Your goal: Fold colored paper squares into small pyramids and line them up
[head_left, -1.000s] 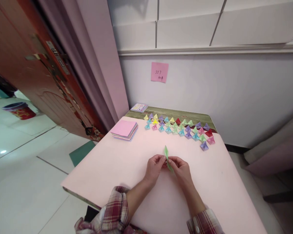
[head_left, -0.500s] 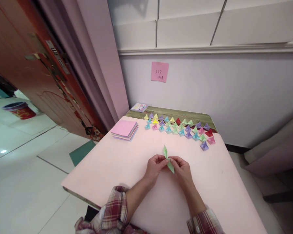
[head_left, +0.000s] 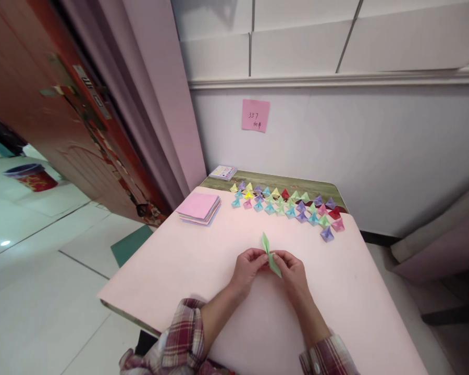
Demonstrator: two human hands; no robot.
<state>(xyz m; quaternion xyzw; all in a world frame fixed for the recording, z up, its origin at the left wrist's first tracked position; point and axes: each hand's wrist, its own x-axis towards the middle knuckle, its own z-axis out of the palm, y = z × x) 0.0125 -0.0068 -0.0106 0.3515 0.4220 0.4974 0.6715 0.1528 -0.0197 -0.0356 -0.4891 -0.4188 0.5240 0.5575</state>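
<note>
A piece of folded light-green paper (head_left: pixel 274 265) is pinched between both my hands above the middle of the table. My left hand (head_left: pixel 247 273) grips it from the left, thumb and fingers closed near its centre. From the other side, my right hand (head_left: pixel 294 272) pinches the same paper with its thumb on top. One pointed end sticks up away from me and the other slants down toward my right palm. The fingers cover the middle of the paper. Beyond my hands stand several small folded paper pieces (head_left: pixel 280 208) in rows, in many colours.
A stack of coloured paper squares (head_left: pixel 199 207) lies at the table's left. Behind it, a small printed packet (head_left: pixel 223 172) rests at the far corner. The table (head_left: pixel 160 281) has a pink cover. A pink note (head_left: pixel 255 115) hangs on the wall, and a door (head_left: pixel 74 120) stands left.
The lower end of the green paper has swung slightly to the right and shows a wider face. Both hands stay in nearly the same place.
</note>
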